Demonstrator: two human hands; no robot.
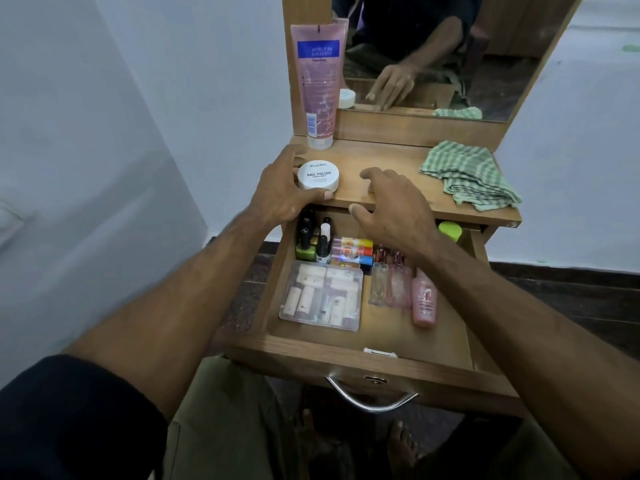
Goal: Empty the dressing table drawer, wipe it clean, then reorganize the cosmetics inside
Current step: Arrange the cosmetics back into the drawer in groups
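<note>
Nearest the camera, the drawer (349,344) stands pulled out below the bench (398,168), its metal handle (372,400) facing the person; inside, a clear plastic box (322,296) of small tubes lies at the front left, two clear perfume bottles (388,285) and a pink bottle (424,299) lie side by side to its right, dark-capped nail polish bottles (311,240) stand in the back left corner, and coloured lip balm sticks (353,251) lie stacked beside them; a green lid (449,231) shows at the back right. On the bench, the left hand (280,192) curls around a white nail polish remover jar (318,174), thumb and fingers touching its sides; the right hand (394,209) hovers open over the bench's front edge, gripping nothing; a pink tube (318,84) stands cap-down against the mirror (433,53); a green checked cloth (471,173) lies crumpled at the right.
</note>
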